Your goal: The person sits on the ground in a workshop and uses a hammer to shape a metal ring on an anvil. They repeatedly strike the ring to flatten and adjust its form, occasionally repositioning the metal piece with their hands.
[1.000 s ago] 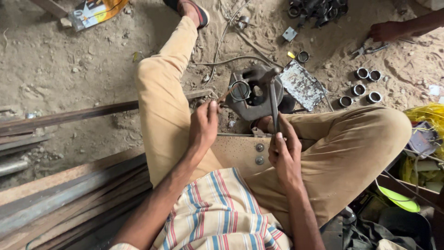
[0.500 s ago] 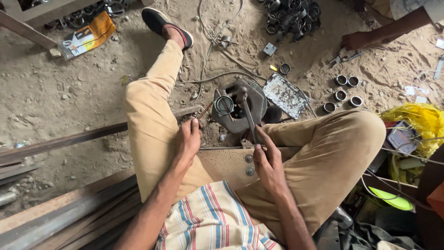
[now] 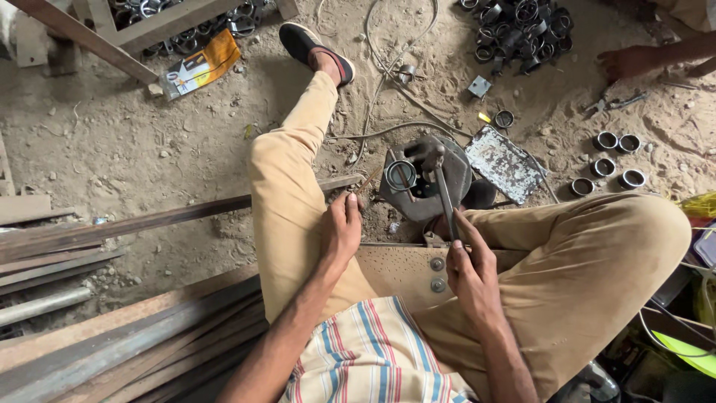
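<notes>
I sit on a sandy floor with my legs spread. My right hand (image 3: 468,270) grips the handle of a hammer (image 3: 440,179), whose head rests over a round metal base (image 3: 425,186). A short metal ring (image 3: 400,175) stands on that base, just left of the hammer head. My left hand (image 3: 341,227) rests on my left thigh near the knee, fingers curled, holding nothing that I can see. A flat rusty plate with two bolts (image 3: 406,270) lies between my thighs.
Long steel bars (image 3: 112,339) lie at the left. Several metal rings (image 3: 608,160) stand at the right, with a heap of them (image 3: 518,30) at the top. A speckled metal sheet (image 3: 503,160) lies beside the base. Another person's hand (image 3: 626,63) reaches in at top right.
The view has shifted, so everything sits lower in frame. The hammer head has come down toward the ring on the base. My left hand stays on my thigh.
</notes>
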`<action>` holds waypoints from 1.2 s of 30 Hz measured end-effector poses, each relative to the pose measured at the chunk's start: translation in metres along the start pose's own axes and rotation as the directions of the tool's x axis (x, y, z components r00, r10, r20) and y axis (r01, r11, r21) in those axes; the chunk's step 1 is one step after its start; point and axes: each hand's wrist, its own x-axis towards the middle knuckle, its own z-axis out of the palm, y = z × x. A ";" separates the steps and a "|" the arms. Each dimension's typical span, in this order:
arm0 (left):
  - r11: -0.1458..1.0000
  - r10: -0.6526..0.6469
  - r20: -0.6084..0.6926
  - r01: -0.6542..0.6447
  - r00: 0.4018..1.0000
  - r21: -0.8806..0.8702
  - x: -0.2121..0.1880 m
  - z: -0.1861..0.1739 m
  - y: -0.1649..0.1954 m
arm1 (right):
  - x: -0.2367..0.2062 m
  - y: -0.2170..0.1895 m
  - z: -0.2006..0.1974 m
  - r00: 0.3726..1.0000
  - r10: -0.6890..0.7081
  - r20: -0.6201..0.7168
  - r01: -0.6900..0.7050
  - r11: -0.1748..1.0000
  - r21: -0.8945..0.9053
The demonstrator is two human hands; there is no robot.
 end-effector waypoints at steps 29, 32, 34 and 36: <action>0.968 -0.128 0.009 0.123 0.992 0.220 0.001 -0.007 0.015 | -0.006 -0.018 0.002 0.990 0.138 -0.040 -0.130 0.979 0.155; 0.962 -0.077 -0.007 0.076 0.997 0.261 0.008 -0.003 0.006 | -0.004 -0.018 0.003 0.982 0.187 -0.019 -0.179 0.962 0.207; 0.974 -0.129 0.021 0.123 0.991 0.188 0.008 -0.001 0.000 | -0.004 -0.018 0.003 0.982 0.191 0.000 -0.188 0.967 0.174; 0.978 -0.145 0.034 0.138 0.989 0.156 0.008 0.001 -0.004 | -0.005 -0.016 0.002 0.982 0.186 0.025 -0.188 0.971 0.148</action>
